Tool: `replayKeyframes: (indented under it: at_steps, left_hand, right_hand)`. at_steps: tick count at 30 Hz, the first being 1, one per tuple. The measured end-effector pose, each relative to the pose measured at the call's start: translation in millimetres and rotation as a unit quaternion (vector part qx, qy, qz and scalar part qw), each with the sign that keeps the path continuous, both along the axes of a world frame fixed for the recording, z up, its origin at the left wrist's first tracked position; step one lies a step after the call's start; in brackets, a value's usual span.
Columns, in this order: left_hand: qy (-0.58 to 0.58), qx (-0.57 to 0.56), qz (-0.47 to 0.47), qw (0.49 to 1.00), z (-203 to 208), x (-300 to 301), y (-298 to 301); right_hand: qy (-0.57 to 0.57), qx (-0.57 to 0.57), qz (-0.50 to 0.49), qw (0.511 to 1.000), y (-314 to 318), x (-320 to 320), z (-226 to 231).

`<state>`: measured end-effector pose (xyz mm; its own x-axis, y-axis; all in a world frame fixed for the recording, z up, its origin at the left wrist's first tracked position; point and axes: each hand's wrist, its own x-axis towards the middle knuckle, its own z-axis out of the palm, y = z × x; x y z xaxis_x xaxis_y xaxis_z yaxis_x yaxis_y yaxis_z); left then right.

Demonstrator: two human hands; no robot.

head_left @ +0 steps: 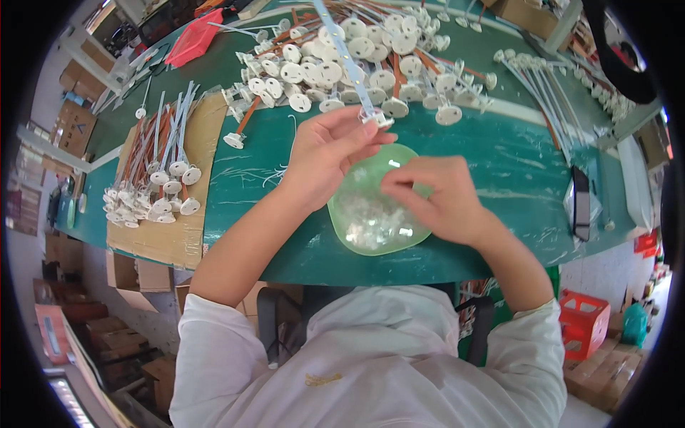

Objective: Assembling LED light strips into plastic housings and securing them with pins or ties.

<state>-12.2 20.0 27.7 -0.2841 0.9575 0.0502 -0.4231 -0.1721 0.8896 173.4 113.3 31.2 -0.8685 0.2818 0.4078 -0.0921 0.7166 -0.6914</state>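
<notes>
Cardboard, crates and red plastic around a green tabletop [514, 246].
A red tray [194, 39] lies beyond the left hand [325, 153], off to its left; nearer, also to that side, a flat cardboard sheet [168, 246] rests on the tabletop, with an open cardboard box [153, 277] below it. Well to the right of the right hand [435, 196] lies a dark, narrow object [580, 203], its kind unclear. Below and farther right of that hand, a red crate [598, 334] stands near a teal plastic bag [634, 324], cardboard boxes [606, 371] beneath the bag. Black chair armrests [267, 314] show below both hands.
</notes>
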Motion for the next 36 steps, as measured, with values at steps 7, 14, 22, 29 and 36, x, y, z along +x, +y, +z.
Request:
replayKeyframes:
  at_steps: [7, 14, 22, 29, 36]
  left_hand:
    - [-0.071, 0.081, -0.057, 0.993, -3.6, 11.8, -1.2]
    - [-0.039, 0.050, -0.045, 0.997, -9.7, 14.1, -5.5]
    - [-0.044, 0.044, -0.065, 0.996, -17.2, 16.8, -8.5]
    - [-0.040, 0.029, -0.053, 0.997, -18.1, 20.9, -7.5]
    - [-0.043, 0.001, -0.029, 0.999, -15.6, 19.4, -6.9]
  right_hand:
    - [0.103, -0.221, -0.057, 0.968, 0.6, -0.1, -2.5]
    - [0.162, -0.307, -0.068, 0.935, -4.7, 0.1, -5.0]
    - [0.174, -0.088, -0.112, 0.974, 2.9, 3.7, -10.6]
    - [0.242, 0.133, -0.120, 0.954, 6.6, -1.9, -18.2]
    - [0.237, 0.183, -0.101, 0.949, 4.6, -3.8, -18.4]
